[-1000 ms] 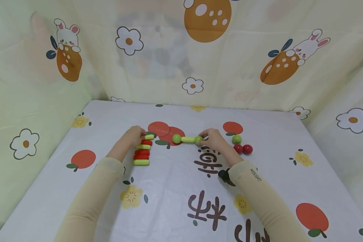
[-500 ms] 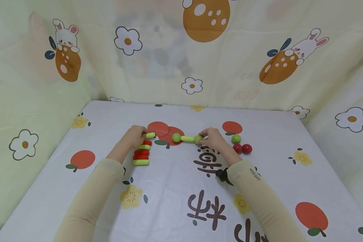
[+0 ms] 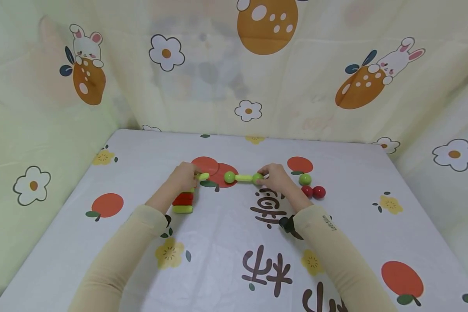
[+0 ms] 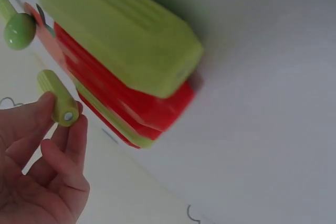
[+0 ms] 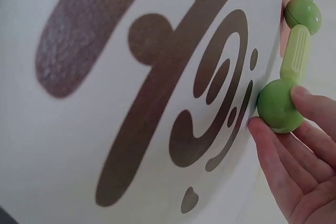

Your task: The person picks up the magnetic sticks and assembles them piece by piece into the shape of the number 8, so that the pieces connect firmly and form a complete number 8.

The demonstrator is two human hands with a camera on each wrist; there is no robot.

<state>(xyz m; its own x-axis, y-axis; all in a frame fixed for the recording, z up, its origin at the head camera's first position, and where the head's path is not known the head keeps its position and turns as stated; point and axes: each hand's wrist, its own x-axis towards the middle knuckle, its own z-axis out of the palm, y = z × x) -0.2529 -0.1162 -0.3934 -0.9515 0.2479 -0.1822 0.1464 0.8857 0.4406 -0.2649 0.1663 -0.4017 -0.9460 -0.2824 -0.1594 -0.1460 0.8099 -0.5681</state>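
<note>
Underneath, a printed cloth (image 3: 218, 260) lies flat. On it, the right hand (image 3: 279, 178) grips the right ball (image 5: 277, 107) of the green dumbbell (image 3: 243, 178); the left hand (image 3: 183, 177), left of the dumbbell, pinches a loose bar (image 4: 61, 98) just short of touching it. Red and green bars (image 3: 183, 198) lie side by side at the dumbbell's near left, partly hidden by the left hand. Right of the dumbbell sit two red balls (image 3: 319, 192) and a green ball (image 3: 305, 179).
</note>
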